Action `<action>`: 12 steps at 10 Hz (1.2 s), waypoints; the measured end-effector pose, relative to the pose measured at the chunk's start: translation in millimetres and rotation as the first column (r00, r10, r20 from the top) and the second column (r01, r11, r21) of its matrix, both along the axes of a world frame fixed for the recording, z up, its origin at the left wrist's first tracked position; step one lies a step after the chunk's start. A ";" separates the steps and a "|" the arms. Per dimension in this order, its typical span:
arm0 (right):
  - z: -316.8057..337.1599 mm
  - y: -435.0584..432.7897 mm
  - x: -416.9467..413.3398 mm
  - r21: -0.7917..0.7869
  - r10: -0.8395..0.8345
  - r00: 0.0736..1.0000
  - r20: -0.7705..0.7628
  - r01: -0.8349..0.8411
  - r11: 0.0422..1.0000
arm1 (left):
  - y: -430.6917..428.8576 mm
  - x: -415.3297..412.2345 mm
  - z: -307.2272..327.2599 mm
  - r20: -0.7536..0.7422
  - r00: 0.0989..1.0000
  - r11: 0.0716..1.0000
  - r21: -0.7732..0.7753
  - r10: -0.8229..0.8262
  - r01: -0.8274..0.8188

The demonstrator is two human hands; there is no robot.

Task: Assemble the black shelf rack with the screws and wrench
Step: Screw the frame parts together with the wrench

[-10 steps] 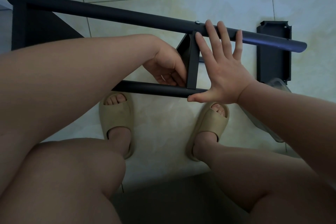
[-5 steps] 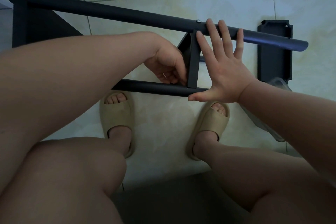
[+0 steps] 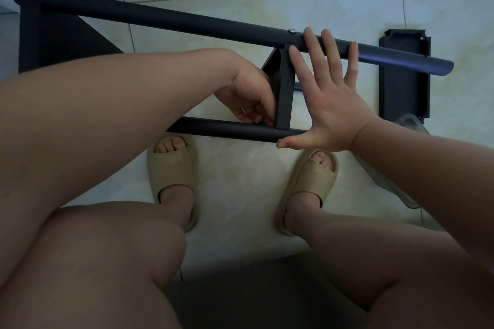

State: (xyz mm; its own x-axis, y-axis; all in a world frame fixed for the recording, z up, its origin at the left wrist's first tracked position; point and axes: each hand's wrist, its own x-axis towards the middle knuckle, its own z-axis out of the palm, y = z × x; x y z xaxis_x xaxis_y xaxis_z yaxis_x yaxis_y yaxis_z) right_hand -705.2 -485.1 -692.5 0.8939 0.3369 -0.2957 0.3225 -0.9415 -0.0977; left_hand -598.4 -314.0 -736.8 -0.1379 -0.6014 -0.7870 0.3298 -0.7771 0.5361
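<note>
The black shelf rack lies on its side over the tiled floor. Its far pole (image 3: 187, 23) runs from upper left to right, with a silver screw head (image 3: 292, 31) on it. A near pole (image 3: 230, 131) lies parallel below, and a shelf panel (image 3: 284, 88) stands on edge between them. My left hand (image 3: 248, 100) is curled against the panel's left face just above the near pole; what its fingers pinch is hidden. My right hand (image 3: 331, 104) is flat and spread against the panel's right side, fingertips on the far pole, thumb on the near pole's end.
Another black shelf panel (image 3: 405, 77) lies flat on the floor at the right. A clear plastic bag (image 3: 387, 179) lies by my right forearm. A dark shelf section (image 3: 48, 43) fills the upper left. My two feet in beige slippers (image 3: 173, 179) rest below the near pole.
Almost nothing has moved. My left hand's fingers have shifted slightly against the panel; my right hand stays pressed flat in the same place.
</note>
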 end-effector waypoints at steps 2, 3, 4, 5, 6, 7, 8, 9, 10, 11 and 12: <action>-0.8 -0.4 0.2 -0.001 0.002 1.000 0.004 -0.002 1.000 | 1.8 1.1 0.7 -0.052 0.999 1.000 -0.008 0.012 -0.012; -1.4 -1.2 0.2 0.000 0.005 1.000 0.007 -0.005 1.000 | 3.9 3.4 1.3 -0.100 0.995 1.000 0.003 0.003 -0.003; -2.1 -1.3 0.0 0.002 0.005 1.000 0.015 -0.005 1.000 | 4.2 3.2 0.6 -0.092 0.996 1.000 0.011 -0.010 0.011; -2.3 -1.4 -0.1 0.006 0.004 1.000 0.015 -0.004 1.000 | 2.0 1.2 -1.1 -0.055 0.998 1.000 0.002 -0.023 0.024; -2.6 -1.5 -0.2 0.007 0.005 1.000 0.016 -0.005 1.000 | 0.2 0.5 -1.7 -0.025 1.000 1.000 0.008 -0.012 0.012; -2.7 -1.6 -0.2 0.005 0.005 1.000 0.017 -0.005 1.000 | -0.2 0.2 -0.8 -0.020 1.000 1.000 0.000 -0.003 0.003; -2.7 -1.8 0.0 0.006 0.003 1.000 0.014 -0.003 1.000 | -0.2 -0.5 -0.4 -0.026 1.000 1.000 -0.008 0.015 -0.015; -2.5 -1.5 -0.2 0.005 0.004 1.000 0.014 -0.004 1.000 | 0.2 -0.7 0.0 -0.026 0.999 1.000 -0.011 0.022 -0.022; -2.3 -1.4 -0.2 0.005 0.005 1.000 0.016 -0.005 1.000 | 0.4 -0.5 0.6 -0.025 0.999 1.000 -0.010 0.022 -0.022; -1.9 -1.5 -0.2 0.006 0.004 1.000 0.014 -0.004 1.000 | -0.2 -1.4 0.6 -0.023 0.999 1.000 -0.006 0.029 -0.029; -1.8 -1.5 0.2 0.006 0.005 1.000 0.012 -0.005 1.000 | 1.2 -0.9 0.7 -0.048 0.998 0.999 -0.010 0.031 -0.032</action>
State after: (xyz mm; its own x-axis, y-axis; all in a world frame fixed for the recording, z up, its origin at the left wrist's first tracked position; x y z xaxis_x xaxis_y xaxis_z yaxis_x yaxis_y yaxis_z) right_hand -705.0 -486.6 -694.3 0.8958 0.3427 -0.2829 0.3280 -0.9394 -0.0995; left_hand -599.3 -312.8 -736.2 -0.1564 -0.6148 -0.7730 0.3796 -0.7600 0.5276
